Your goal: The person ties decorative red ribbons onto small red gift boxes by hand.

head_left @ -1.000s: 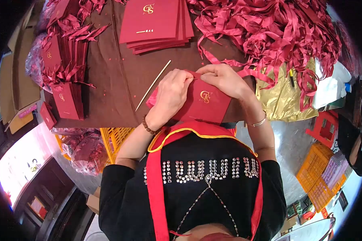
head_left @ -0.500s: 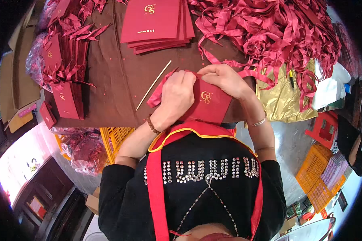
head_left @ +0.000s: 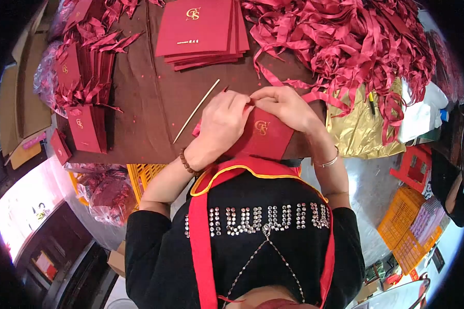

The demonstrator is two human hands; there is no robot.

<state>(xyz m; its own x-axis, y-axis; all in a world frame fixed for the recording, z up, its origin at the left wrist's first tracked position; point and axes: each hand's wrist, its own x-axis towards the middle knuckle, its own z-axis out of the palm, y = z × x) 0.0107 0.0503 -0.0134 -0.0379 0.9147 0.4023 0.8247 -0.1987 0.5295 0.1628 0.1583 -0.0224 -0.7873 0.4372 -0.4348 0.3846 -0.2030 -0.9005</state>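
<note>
A flat red gift bag [head_left: 265, 133] with a gold logo lies at the table's front edge, against my apron. My left hand [head_left: 222, 117] is closed at the bag's top left, with a bit of red ribbon showing beside it. At the top edge my right hand [head_left: 286, 108] pinches, its fingertips meeting those of the left. What exactly sits between the fingertips is hidden. A ribbon [head_left: 319, 96] runs from behind my right hand toward the large ribbon pile [head_left: 345, 41]. Left of my hands, a thin pale stick [head_left: 196, 110] rests on the brown cloth.
Flat red bags [head_left: 201, 31] are stacked at the back middle. Rows of bags with ribbons [head_left: 85, 77] stand on the left. Gold wrapping [head_left: 366, 129] with a pen [head_left: 371, 103] lies at the right. Orange crates [head_left: 402, 226] and a plastic-wrapped bundle [head_left: 113, 198] are below the table.
My left hand has turned and shifted slightly, its fingers now closer to the right hand's. Less of the ribbon loop beside the left hand shows. The bag has moved slightly left.
</note>
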